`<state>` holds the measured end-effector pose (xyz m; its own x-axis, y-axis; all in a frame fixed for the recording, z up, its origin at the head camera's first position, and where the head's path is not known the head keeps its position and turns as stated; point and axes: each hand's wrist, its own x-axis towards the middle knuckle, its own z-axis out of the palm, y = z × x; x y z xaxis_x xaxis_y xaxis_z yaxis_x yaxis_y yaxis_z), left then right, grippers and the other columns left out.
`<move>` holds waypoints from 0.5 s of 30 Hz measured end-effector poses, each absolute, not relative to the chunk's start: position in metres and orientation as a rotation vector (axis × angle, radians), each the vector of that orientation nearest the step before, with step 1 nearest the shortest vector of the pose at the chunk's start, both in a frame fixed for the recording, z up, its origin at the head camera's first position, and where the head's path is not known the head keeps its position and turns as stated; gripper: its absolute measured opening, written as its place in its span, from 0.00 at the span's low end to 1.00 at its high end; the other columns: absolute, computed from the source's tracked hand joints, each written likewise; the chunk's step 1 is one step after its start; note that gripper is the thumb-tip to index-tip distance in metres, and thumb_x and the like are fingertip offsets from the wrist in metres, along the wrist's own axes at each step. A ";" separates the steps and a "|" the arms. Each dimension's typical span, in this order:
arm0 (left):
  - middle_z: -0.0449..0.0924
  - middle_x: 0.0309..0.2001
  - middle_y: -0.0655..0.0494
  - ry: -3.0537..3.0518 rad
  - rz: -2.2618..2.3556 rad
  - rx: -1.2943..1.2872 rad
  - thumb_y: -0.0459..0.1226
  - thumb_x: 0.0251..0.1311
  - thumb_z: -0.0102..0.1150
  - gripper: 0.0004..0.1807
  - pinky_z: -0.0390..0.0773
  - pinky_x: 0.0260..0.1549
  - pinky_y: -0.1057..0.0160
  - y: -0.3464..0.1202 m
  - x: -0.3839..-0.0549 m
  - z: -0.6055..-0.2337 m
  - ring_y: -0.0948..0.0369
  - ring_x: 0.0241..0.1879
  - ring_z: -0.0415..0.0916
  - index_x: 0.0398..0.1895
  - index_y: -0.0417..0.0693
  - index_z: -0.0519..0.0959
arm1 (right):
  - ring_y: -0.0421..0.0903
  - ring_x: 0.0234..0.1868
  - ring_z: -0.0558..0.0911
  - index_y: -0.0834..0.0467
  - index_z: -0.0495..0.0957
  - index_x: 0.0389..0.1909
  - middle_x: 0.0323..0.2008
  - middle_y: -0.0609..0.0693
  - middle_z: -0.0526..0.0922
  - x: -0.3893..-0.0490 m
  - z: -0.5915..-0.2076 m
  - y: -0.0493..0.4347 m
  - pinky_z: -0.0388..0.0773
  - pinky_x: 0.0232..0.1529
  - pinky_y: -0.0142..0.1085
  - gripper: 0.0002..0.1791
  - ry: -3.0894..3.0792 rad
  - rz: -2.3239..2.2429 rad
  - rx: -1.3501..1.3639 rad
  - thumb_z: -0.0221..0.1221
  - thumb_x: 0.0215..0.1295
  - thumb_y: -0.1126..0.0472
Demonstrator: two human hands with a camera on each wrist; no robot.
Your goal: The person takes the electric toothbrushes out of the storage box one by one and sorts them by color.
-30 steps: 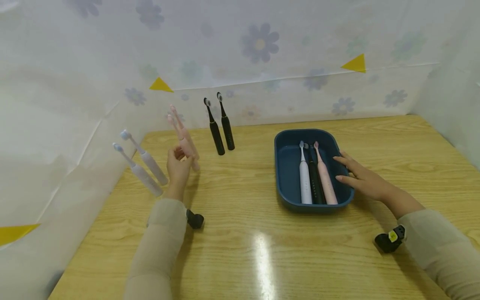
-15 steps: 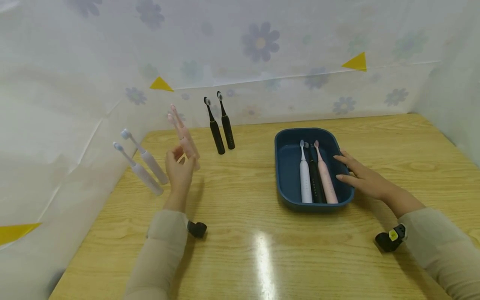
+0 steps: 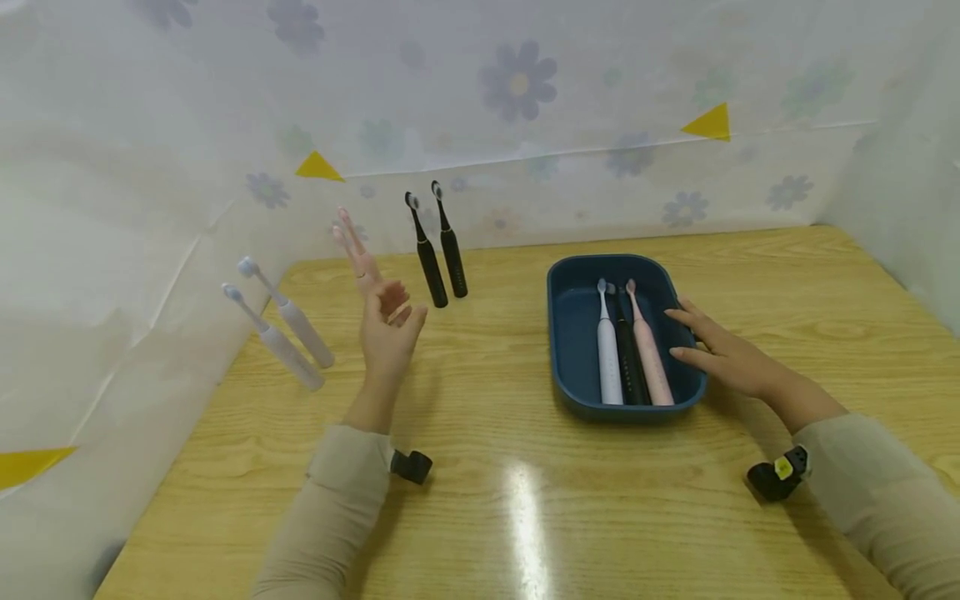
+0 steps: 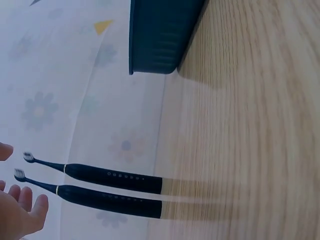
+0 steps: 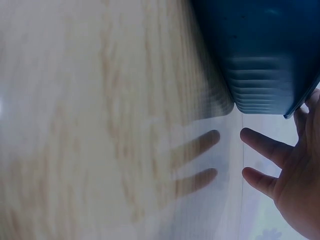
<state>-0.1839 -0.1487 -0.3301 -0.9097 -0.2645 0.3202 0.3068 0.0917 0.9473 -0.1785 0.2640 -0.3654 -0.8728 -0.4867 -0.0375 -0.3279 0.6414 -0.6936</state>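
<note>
In the head view my left hand [image 3: 392,329] is above the table with fingers loosely bent, holding nothing. Just behind it stand two pink electric toothbrushes [image 3: 367,265], their lower ends hidden by the hand. To its right two black electric toothbrushes [image 3: 431,272] stand upright, also seen in the left wrist view. On its left are two pale lavender toothbrushes [image 3: 291,357], standing too. My right hand [image 3: 727,358] rests on the right rim of a dark blue bin [image 3: 572,404], fingers spread. Inside lie a white toothbrush [image 3: 610,367], a black one [image 3: 627,358] and a pink one [image 3: 652,358].
Light wood table [image 3: 465,483] with a bright reflection near its front. A white flower-patterned sheet [image 3: 480,108] hangs along the back and the left side, with yellow triangles on it.
My left hand has moved from the pink toothbrushes toward the right and its fingers have loosened. The pink pair stays standing behind. The right hand and the bin stay put.
</note>
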 end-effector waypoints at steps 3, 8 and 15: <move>0.65 0.47 0.47 -1.970 -1.929 -0.085 0.23 0.47 0.56 0.24 0.69 0.45 0.63 -0.141 -0.183 -0.329 0.51 0.49 0.64 0.50 0.34 0.63 | 0.69 0.58 0.48 0.59 0.40 0.66 0.65 0.57 0.28 -0.179 -0.366 0.264 0.50 0.50 0.62 0.35 2.642 -1.049 -0.662 0.46 0.64 0.55; 0.62 0.49 0.42 -1.978 -2.024 -0.173 0.22 0.48 0.55 0.24 0.69 0.45 0.63 -0.127 -0.181 -0.327 0.50 0.50 0.63 0.50 0.32 0.61 | 0.69 0.59 0.47 0.59 0.39 0.66 0.65 0.57 0.28 -0.179 -0.366 0.263 0.50 0.50 0.62 0.35 2.635 -1.055 -0.661 0.46 0.64 0.55; 0.65 0.51 0.50 -2.041 -2.119 -0.218 0.24 0.50 0.55 0.25 0.70 0.44 0.64 -0.106 -0.182 -0.326 0.55 0.51 0.64 0.53 0.41 0.63 | 0.67 0.60 0.45 0.60 0.40 0.66 0.65 0.57 0.29 -0.178 -0.366 0.263 0.49 0.50 0.62 0.35 2.637 -1.069 -0.663 0.46 0.64 0.55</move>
